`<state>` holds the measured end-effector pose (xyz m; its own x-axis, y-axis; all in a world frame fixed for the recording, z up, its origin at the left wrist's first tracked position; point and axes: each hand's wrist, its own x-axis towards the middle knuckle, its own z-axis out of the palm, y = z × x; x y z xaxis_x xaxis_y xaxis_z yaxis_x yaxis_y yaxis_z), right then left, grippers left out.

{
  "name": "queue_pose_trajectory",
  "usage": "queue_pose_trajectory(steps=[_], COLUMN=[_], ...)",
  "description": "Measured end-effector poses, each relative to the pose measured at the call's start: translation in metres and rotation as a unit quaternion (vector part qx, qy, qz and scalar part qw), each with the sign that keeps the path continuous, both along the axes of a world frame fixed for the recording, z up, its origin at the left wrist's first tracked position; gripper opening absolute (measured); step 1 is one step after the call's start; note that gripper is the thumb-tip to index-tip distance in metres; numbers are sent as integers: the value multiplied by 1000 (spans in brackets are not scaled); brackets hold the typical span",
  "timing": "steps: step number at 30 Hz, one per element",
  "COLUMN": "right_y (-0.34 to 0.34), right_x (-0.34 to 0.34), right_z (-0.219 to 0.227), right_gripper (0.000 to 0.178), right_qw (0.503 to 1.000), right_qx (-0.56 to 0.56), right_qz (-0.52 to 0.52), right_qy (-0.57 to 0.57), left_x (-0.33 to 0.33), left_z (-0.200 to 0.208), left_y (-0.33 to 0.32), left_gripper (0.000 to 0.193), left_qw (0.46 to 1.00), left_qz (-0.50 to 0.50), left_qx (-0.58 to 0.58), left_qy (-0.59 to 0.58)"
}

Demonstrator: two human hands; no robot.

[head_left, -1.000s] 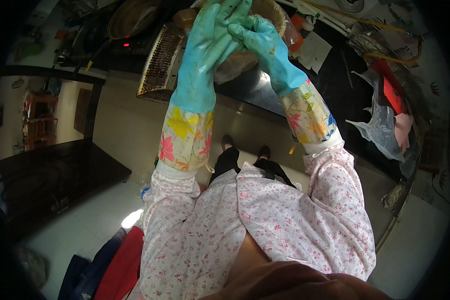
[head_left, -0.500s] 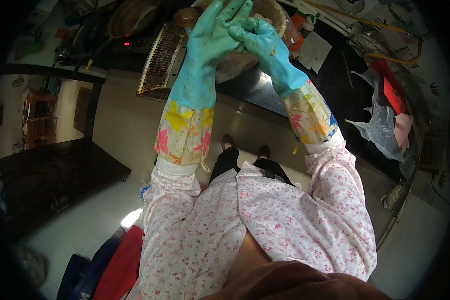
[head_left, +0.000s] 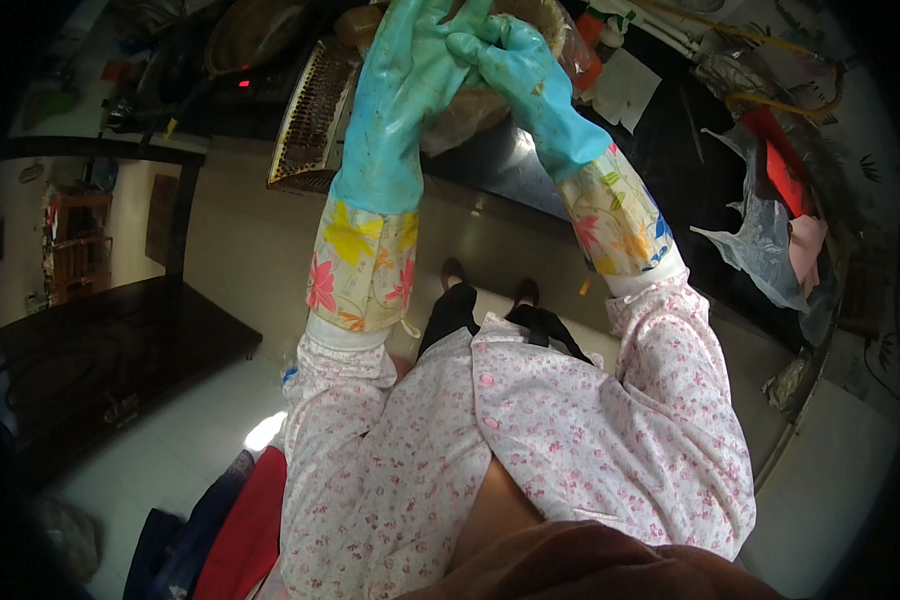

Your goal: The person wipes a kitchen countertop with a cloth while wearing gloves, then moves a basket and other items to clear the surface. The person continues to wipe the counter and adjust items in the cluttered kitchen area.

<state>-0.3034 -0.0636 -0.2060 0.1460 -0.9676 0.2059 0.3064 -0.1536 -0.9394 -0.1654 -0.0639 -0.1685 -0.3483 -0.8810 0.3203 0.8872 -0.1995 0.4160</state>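
Currently, left hand [head_left: 425, 50]: fingers straight, parted, tips partly cropped.
Right hand [head_left: 530, 80]: fingers curled, thumb touching left hand; can't tell whether gripping.
Teal gloves [head_left: 380, 150]: worn, right of the perforated rack [head_left: 312, 115].

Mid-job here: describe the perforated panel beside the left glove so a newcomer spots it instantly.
Start at the dark countertop across the top of the view, then find the turquoise left glove. The perforated panel shows just left of that glove, near the counter's front edge. Its brown-stained rows of small holes set it apart from the pan farther left.
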Motion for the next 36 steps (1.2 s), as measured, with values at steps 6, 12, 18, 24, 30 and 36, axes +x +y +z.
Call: queue_pose_trajectory(steps=[6, 12, 18, 24, 30, 36], right_y=[-4, -9, -6, -11, -10, -13], right_x=[3, 2, 0, 5, -1, 22], right_z=[0, -9, -5, -20, -10, 16], right_gripper=[26, 25, 27, 28, 27, 28], right_qw=[999, 999, 999, 999, 997, 999], right_qx=[-24, -16, 8, 6, -53, 8], right_qz=[-10, -16, 6, -24, -6, 30], right_qy=[27, 31, 37, 30, 54, -16], left_x=[7, 4, 6, 8, 7, 31], left_z=[0, -2, -7, -27, -27, -2], left_y=[1, 1, -2, -14, -25, -29], left_gripper=[55, 55, 54, 51, 54, 48], left_qw=[998, 994, 999, 999, 893, 983], left_qz=[-30, 44, -28, 16, 198, 81], left_qx=[-62, -69, 22, -34, -185, -95], left_qy=[12, -74, 38, -30, -360, -136])
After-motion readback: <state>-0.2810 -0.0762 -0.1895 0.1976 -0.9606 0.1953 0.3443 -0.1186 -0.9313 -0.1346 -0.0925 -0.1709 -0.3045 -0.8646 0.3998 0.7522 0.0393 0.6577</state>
